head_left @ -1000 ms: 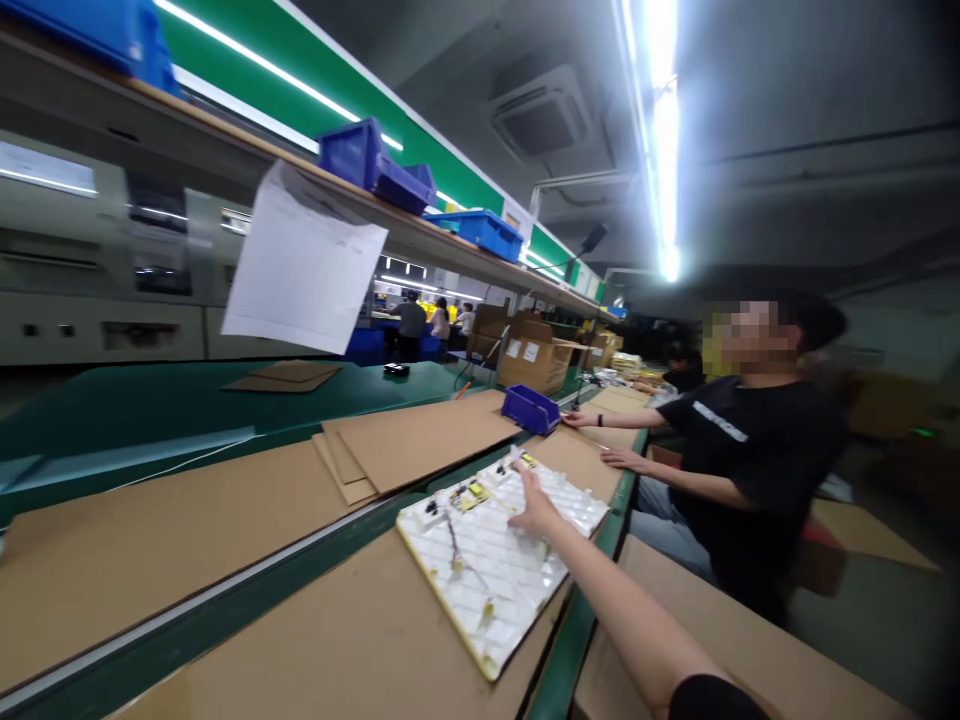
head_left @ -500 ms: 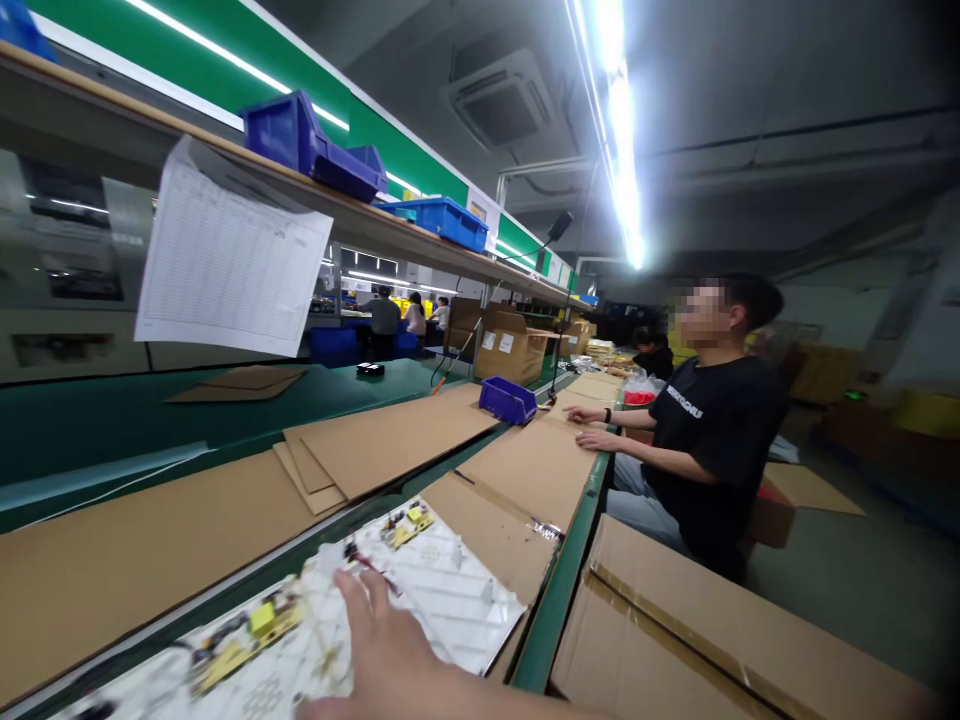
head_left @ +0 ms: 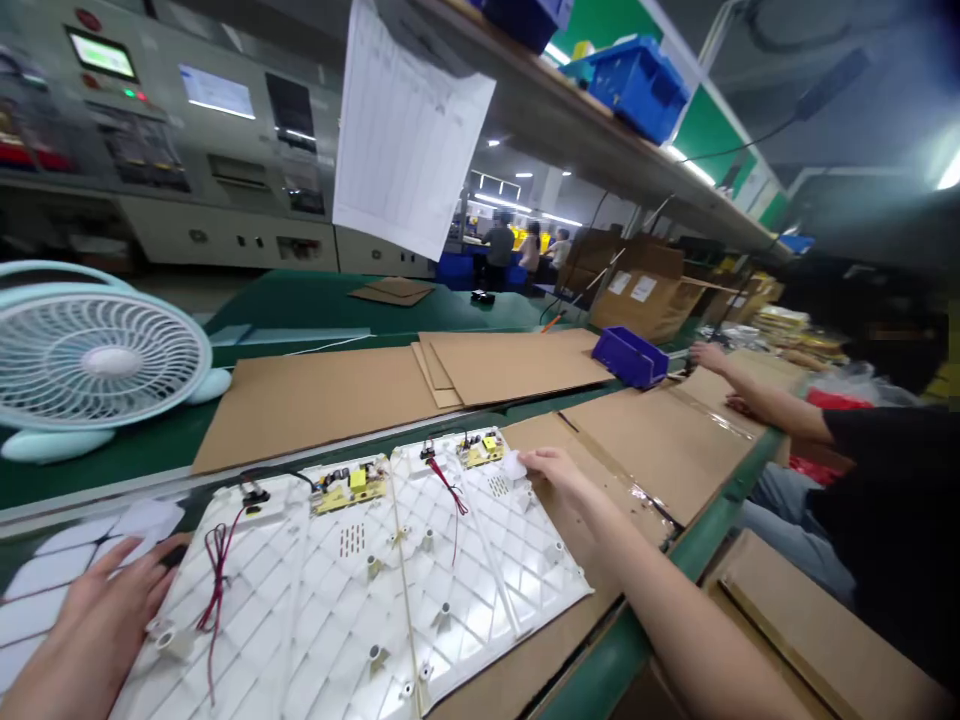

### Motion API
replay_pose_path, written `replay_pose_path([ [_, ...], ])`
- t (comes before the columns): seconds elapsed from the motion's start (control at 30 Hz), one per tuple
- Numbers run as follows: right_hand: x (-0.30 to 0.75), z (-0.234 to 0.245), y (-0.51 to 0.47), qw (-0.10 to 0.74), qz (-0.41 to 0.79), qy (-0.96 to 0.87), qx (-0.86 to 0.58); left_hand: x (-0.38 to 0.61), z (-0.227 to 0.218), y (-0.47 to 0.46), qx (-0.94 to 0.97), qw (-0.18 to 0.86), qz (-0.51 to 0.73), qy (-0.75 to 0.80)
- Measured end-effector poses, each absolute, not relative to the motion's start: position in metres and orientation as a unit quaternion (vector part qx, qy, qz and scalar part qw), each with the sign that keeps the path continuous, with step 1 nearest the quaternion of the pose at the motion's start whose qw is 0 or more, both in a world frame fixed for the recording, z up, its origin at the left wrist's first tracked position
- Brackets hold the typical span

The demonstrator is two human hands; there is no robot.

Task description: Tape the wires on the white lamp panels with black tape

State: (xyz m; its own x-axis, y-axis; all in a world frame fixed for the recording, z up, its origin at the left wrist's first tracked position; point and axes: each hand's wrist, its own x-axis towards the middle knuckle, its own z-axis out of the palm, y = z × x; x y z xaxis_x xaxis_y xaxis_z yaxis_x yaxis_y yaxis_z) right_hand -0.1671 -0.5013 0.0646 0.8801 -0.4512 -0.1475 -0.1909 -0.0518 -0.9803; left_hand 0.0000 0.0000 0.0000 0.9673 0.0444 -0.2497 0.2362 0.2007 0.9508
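Observation:
Two white ribbed plastic panels [head_left: 352, 590] lie side by side on the bench in front of me, each with a small yellow circuit board [head_left: 350, 487] and red and black wires [head_left: 217, 570]. My left hand [head_left: 97, 620] rests flat on the left edge of the left panel, fingers spread. My right hand [head_left: 551, 468] reaches to the far right corner of the right panel [head_left: 495, 530], its fingers closed on a small white piece [head_left: 514, 464] there.
A pale blue desk fan [head_left: 97, 360] stands at the left. Cardboard sheets [head_left: 420, 380] cover the green bench, with a blue bin [head_left: 630, 357] beyond. A co-worker's arms [head_left: 757, 400] rest on the bench at the right. A paper sheet [head_left: 405, 130] hangs from the shelf above.
The view has swung left and down, bringing the fan and both panels into sight. My left hand has come into view on the left panel. My right hand now sits at the right panel's far corner.

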Motion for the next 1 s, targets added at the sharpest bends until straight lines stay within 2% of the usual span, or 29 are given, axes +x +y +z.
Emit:
replay_pose_path([
  [0.13, -0.158, 0.036, -0.511, 0.668, -0.062, 0.223, -0.707, -0.005, -0.002, -0.001, 0.600, 0.789, -0.041, 0.127],
  [0.37, -0.146, 0.011, -0.515, 0.651, -0.106, 0.211, -0.721, -0.039, 0.017, -0.014, 0.652, 0.750, -0.047, 0.102],
  [0.6, -0.141, 0.004, -0.512, 0.582, -0.113, 0.187, -0.783, -0.031, 0.007, -0.011, 0.652, 0.753, -0.032, 0.080],
  [1.0, -0.141, 0.007, -0.508, 0.585, -0.095, 0.194, -0.781, -0.029, 0.003, -0.009, 0.639, 0.764, -0.019, 0.083],
])
